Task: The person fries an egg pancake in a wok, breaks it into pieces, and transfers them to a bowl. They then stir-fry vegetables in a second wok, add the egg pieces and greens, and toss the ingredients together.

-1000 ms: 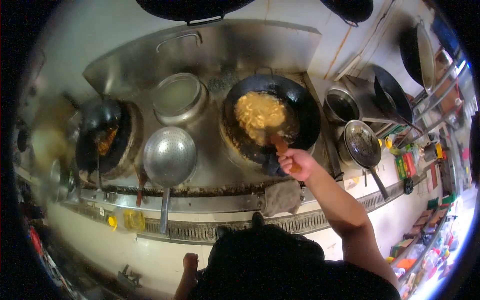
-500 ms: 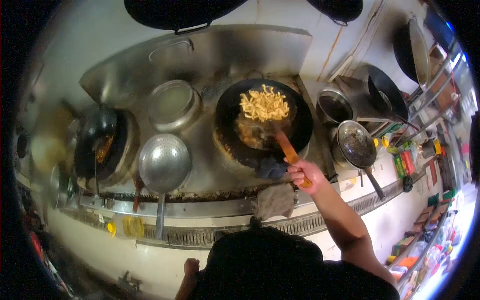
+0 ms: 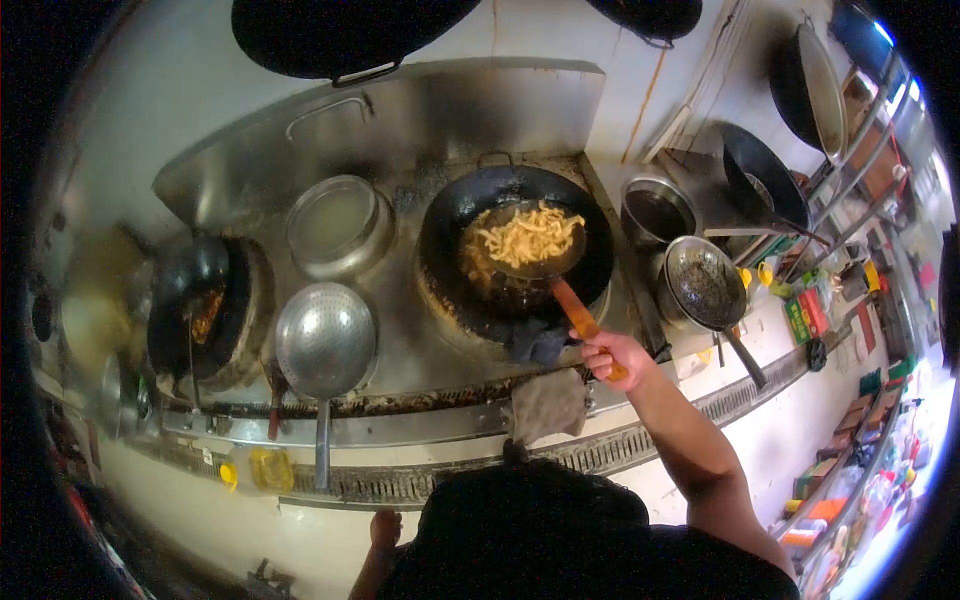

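My right hand [image 3: 613, 361] is wrapped around the wooden handle [image 3: 575, 310] of a round skimmer [image 3: 548, 268]. Pale yellow-brown strips of food [image 3: 532, 238] lie heaped in the skimmer, over a large black wok [image 3: 590, 210] on the stove. Brownish liquid [image 3: 480, 262] shows in the wok beneath and left of it. Down beside my body is my left hand [image 3: 385, 527], its fingers curled, with nothing visible in it. A dark cloth [image 3: 537, 342] rests at the wok's near rim.
Left of the wok are a metal pot of cloudy liquid [image 3: 335, 222], a perforated strainer [image 3: 325, 340] and a second wok [image 3: 240, 320] with a ladle. To the right stand a pot of dark liquid [image 3: 657, 212] and a mesh strainer [image 3: 705, 283]. A grey cloth [image 3: 548, 403] hangs at the front edge.
The skimmer and its food have come down and nearer to me within the wok. My right hand still grips the handle. The whole view has shifted slightly.
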A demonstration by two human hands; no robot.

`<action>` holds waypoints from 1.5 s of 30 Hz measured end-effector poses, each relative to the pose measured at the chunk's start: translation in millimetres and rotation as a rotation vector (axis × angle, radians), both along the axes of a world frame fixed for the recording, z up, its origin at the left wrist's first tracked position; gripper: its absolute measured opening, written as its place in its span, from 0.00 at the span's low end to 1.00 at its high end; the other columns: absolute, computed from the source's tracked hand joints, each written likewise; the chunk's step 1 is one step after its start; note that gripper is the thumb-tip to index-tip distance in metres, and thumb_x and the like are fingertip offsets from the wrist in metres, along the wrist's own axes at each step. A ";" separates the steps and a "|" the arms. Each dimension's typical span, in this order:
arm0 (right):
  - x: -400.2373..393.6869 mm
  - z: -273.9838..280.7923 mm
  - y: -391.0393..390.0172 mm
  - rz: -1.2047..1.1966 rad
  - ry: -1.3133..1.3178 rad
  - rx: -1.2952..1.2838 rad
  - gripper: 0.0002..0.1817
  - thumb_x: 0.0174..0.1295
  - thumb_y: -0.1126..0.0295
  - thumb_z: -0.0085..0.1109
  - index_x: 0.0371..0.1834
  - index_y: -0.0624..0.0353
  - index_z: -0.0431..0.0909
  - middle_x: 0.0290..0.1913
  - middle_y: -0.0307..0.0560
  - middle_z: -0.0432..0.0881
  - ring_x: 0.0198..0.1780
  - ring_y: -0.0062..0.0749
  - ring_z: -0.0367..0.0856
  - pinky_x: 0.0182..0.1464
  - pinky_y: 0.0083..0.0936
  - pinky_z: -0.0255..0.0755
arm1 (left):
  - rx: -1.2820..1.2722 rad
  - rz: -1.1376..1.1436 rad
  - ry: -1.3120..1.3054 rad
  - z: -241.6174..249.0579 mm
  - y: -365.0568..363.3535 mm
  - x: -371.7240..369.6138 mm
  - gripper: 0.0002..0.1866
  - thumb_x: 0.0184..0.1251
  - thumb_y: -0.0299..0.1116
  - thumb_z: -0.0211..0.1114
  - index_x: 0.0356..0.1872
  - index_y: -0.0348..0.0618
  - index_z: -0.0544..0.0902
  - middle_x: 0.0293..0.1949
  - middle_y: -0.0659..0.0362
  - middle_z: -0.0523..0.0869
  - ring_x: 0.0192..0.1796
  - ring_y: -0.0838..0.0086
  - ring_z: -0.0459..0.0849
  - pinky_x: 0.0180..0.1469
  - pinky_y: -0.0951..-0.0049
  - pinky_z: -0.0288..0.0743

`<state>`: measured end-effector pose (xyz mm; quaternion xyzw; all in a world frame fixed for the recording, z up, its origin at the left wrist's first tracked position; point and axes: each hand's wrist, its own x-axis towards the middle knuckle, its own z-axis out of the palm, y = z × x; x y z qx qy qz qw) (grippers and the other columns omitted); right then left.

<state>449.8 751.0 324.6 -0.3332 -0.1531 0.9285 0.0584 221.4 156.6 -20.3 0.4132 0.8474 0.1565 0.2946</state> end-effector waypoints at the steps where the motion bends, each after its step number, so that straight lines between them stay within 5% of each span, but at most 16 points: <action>1: 2.6 2.6 -4.3 0.017 0.004 0.086 0.17 0.58 0.74 0.44 0.51 0.55 0.66 0.21 0.33 0.61 0.15 0.12 0.57 0.13 0.09 0.50 | 0.249 0.300 -0.288 -18.4 -9.5 -0.2 0.09 0.42 0.37 0.64 0.24 0.44 0.79 0.26 0.55 0.79 0.36 0.59 0.79 0.38 0.61 0.73; 3: 7.1 10.4 -11.6 0.033 0.008 0.176 0.17 0.57 0.75 0.44 0.52 0.56 0.66 0.20 0.33 0.61 0.15 0.12 0.57 0.13 0.09 0.50 | -0.028 0.052 -0.002 22.7 0.5 14.7 0.08 0.44 0.36 0.63 0.23 0.44 0.79 0.24 0.54 0.79 0.34 0.59 0.79 0.35 0.60 0.73; 5: 8.9 17.9 -18.2 0.028 -0.046 0.396 0.18 0.57 0.75 0.44 0.53 0.55 0.65 0.20 0.34 0.60 0.16 0.13 0.57 0.14 0.10 0.50 | -0.146 0.593 -0.279 95.1 27.7 29.2 0.08 0.48 0.37 0.62 0.21 0.44 0.79 0.21 0.53 0.79 0.30 0.59 0.79 0.32 0.59 0.73; 6: 7.9 16.1 -17.7 0.025 -0.044 0.398 0.18 0.57 0.75 0.44 0.53 0.55 0.65 0.20 0.34 0.60 0.16 0.13 0.57 0.14 0.10 0.50 | -0.172 -0.011 0.098 12.1 -18.4 12.4 0.09 0.50 0.38 0.61 0.20 0.43 0.78 0.21 0.51 0.80 0.27 0.58 0.79 0.31 0.58 0.73; 9: 2.7 0.5 -12.1 0.063 -0.063 0.371 0.19 0.58 0.74 0.44 0.54 0.56 0.64 0.19 0.33 0.60 0.16 0.14 0.58 0.14 0.10 0.50 | -0.396 0.039 0.007 30.3 -7.7 8.3 0.10 0.49 0.37 0.62 0.19 0.42 0.78 0.24 0.51 0.81 0.30 0.59 0.80 0.33 0.60 0.74; 17: -6.4 -9.5 -17.3 0.085 0.083 -0.060 0.20 0.59 0.72 0.46 0.56 0.55 0.63 0.21 0.32 0.62 0.15 0.12 0.57 0.13 0.08 0.52 | -0.288 -0.294 0.221 69.1 27.5 -9.2 0.09 0.46 0.37 0.63 0.21 0.42 0.78 0.27 0.50 0.80 0.36 0.56 0.79 0.38 0.61 0.74; 20: 6.8 0.2 -27.8 0.058 0.070 -0.030 0.20 0.59 0.72 0.46 0.57 0.55 0.63 0.21 0.31 0.61 0.15 0.12 0.57 0.13 0.08 0.52 | -0.256 0.137 -0.127 57.7 32.1 -11.0 0.10 0.43 0.39 0.65 0.22 0.43 0.78 0.28 0.51 0.80 0.37 0.56 0.79 0.36 0.61 0.74; 25: 58.4 33.2 -38.2 -0.122 0.214 -0.060 0.20 0.60 0.72 0.42 0.57 0.56 0.62 0.22 0.35 0.62 0.15 0.13 0.57 0.12 0.07 0.50 | -0.392 -0.241 0.117 52.2 48.3 -25.7 0.11 0.42 0.39 0.65 0.22 0.43 0.78 0.29 0.52 0.80 0.37 0.57 0.79 0.39 0.58 0.73; 27: 82.4 50.1 -41.4 -0.194 0.214 -0.030 0.20 0.60 0.72 0.41 0.57 0.56 0.62 0.21 0.35 0.62 0.15 0.12 0.56 0.11 0.07 0.49 | -0.143 -0.430 0.201 58.7 56.3 -34.9 0.10 0.42 0.39 0.65 0.23 0.44 0.79 0.29 0.52 0.80 0.38 0.57 0.79 0.40 0.58 0.72; 29: 106.1 64.4 -42.6 -0.330 0.110 0.162 0.19 0.59 0.73 0.41 0.56 0.55 0.63 0.19 0.34 0.60 0.13 0.12 0.54 0.10 0.08 0.48 | -0.245 -0.751 0.207 45.5 57.6 -54.3 0.08 0.43 0.35 0.63 0.25 0.44 0.81 0.29 0.52 0.80 0.39 0.57 0.79 0.41 0.59 0.73; 32: 132.1 74.8 -42.1 -0.502 -0.237 0.499 0.20 0.53 0.78 0.44 0.52 0.57 0.65 0.18 0.36 0.63 0.11 0.16 0.57 0.09 0.11 0.52 | -0.258 -0.538 0.358 -21.8 37.3 -68.4 0.06 0.47 0.33 0.59 0.25 0.44 0.81 0.30 0.51 0.80 0.38 0.57 0.79 0.41 0.58 0.73; 35: 156.2 62.9 -34.9 -0.614 -0.698 0.801 0.12 0.51 0.79 0.44 0.40 0.60 0.66 0.18 0.40 0.65 0.10 0.20 0.62 0.07 0.17 0.56 | -0.094 -0.683 0.557 26.5 60.7 -70.2 0.06 0.49 0.31 0.56 0.25 0.43 0.81 0.31 0.50 0.80 0.37 0.58 0.80 0.40 0.59 0.74; 38: 188.3 23.6 -19.3 -0.570 -0.962 0.961 0.10 0.51 0.79 0.40 0.37 0.59 0.65 0.14 0.40 0.63 0.07 0.23 0.60 0.06 0.20 0.55 | 0.067 -0.541 0.365 46.5 78.5 -66.2 0.06 0.49 0.30 0.57 0.25 0.42 0.81 0.31 0.50 0.80 0.37 0.58 0.81 0.39 0.59 0.76; 40: 202.0 7.2 -14.4 -0.553 -1.036 0.969 0.12 0.50 0.79 0.39 0.40 0.60 0.66 0.15 0.41 0.64 0.07 0.23 0.61 0.06 0.21 0.55 | -0.187 -0.568 0.376 22.5 82.1 -65.6 0.06 0.49 0.29 0.57 0.25 0.42 0.81 0.32 0.49 0.80 0.38 0.58 0.80 0.40 0.59 0.76; 42: 211.3 -9.0 -7.9 -0.255 -1.449 1.196 0.27 0.51 0.76 0.44 0.59 0.57 0.62 0.31 0.60 0.78 0.32 0.49 0.79 0.34 0.35 0.72 | -0.443 -0.591 0.385 11.8 82.7 -64.1 0.05 0.49 0.28 0.58 0.26 0.41 0.81 0.32 0.49 0.80 0.39 0.57 0.80 0.40 0.60 0.76; 45: 207.8 -17.0 -13.6 -0.291 -1.550 1.353 0.33 0.49 0.76 0.44 0.64 0.53 0.57 0.42 0.66 0.76 0.44 0.56 0.75 0.46 0.39 0.68 | -0.371 -0.714 0.426 28.9 85.3 -52.3 0.06 0.48 0.28 0.59 0.27 0.40 0.81 0.33 0.48 0.80 0.40 0.56 0.80 0.41 0.59 0.76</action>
